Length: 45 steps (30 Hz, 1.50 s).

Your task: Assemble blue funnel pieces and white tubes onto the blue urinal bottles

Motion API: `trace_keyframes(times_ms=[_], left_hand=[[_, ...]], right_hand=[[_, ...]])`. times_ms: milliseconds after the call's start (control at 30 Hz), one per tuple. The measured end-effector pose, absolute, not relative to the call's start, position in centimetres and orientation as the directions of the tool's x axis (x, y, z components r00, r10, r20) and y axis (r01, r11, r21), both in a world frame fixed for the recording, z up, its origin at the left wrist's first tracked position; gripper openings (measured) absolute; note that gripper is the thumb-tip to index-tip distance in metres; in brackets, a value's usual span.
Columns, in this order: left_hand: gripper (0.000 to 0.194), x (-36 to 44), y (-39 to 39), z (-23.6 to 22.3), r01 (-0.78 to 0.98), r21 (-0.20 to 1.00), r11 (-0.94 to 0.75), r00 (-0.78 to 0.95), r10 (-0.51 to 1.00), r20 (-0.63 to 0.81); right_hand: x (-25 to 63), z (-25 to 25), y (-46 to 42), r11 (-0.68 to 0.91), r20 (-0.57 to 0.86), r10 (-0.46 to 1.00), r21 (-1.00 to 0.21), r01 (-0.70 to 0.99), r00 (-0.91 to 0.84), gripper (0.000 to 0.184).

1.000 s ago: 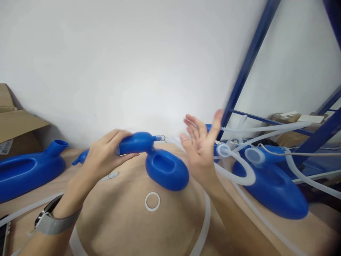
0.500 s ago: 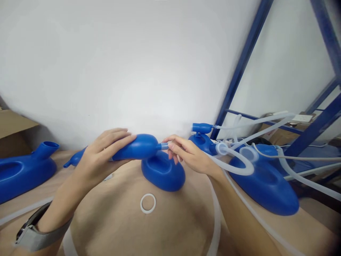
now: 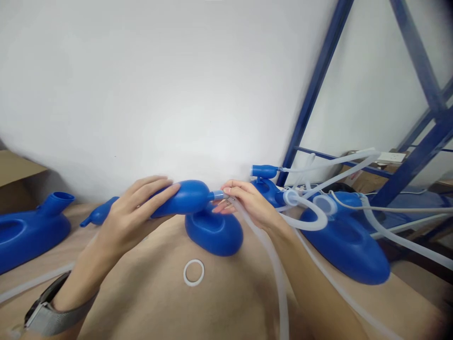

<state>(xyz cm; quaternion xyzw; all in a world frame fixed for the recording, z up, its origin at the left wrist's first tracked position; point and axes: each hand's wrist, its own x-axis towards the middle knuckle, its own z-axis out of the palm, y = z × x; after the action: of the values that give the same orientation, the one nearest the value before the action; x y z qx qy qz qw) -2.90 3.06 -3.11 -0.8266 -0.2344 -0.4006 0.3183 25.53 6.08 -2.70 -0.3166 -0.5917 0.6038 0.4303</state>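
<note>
My left hand [image 3: 129, 215] wraps over a smooth blue plastic bulb-shaped piece [image 3: 189, 196], holding it sideways with its narrow nozzle to the right. A translucent tube [image 3: 274, 257] has its end over that nozzle. Close to the joint, my right hand [image 3: 253, 200] pinches the tube, and a small metal clip [image 3: 229, 197] shows at the fingertips. From there the tube hangs down along my right forearm. Just below the joint a blue plastic bottle [image 3: 215, 238] with a recessed grip lies on the brown surface. In front of it is a white ring [image 3: 194, 273].
At left lie another blue bottle [image 3: 38, 241] with an open neck and a second blue nozzle piece [image 3: 102, 212]. Blue bottles [image 3: 347, 245] with coiled tubes [image 3: 318, 222] crowd the right. Behind stand a blue metal frame [image 3: 311, 89] and a cardboard box [image 3: 21, 170].
My right fingers have shifted slightly, bringing the clip and the tube's upper length into sight. The tube's hanging part swings little. The whole view has moved slightly; the left hand keeps its hold.
</note>
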Motion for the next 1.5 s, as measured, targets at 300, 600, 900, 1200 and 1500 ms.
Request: trace_keyframes(times_ms=[300,600,900,1200,1500], left_hand=[[0.064,-2.3,2.7,-2.8,0.614,-0.401,-0.679,0.602,0.074,0.795],[0.067,-2.3,2.5,-3.2,0.611,-0.417,-0.673,0.62,0.08,0.78],[0.065,-2.3,3.0,-3.2,0.616,-0.386,-0.687,0.588,0.075,0.805],[0.067,-2.3,3.0,-3.6,0.6,-0.282,-0.749,0.556,0.137,0.82],[0.06,-2.4,3.4,-3.6,0.636,-0.325,-0.7,0.574,0.146,0.806]], right_hand=[[25.6,-2.8,6.5,0.031,0.11,0.901,-0.981,-0.19,-0.42,0.018],[26.0,-3.7,7.4,-0.013,0.11,0.884,-0.966,-0.259,-0.455,0.031],[26.4,-3.8,7.6,-0.107,0.092,0.837,-0.94,-0.325,-0.539,0.025],[25.9,-4.5,7.8,-0.297,0.079,0.649,-0.889,-0.348,-0.756,0.042],[26.0,-4.5,8.1,-0.219,0.063,0.75,-0.916,-0.337,-0.659,0.027]])
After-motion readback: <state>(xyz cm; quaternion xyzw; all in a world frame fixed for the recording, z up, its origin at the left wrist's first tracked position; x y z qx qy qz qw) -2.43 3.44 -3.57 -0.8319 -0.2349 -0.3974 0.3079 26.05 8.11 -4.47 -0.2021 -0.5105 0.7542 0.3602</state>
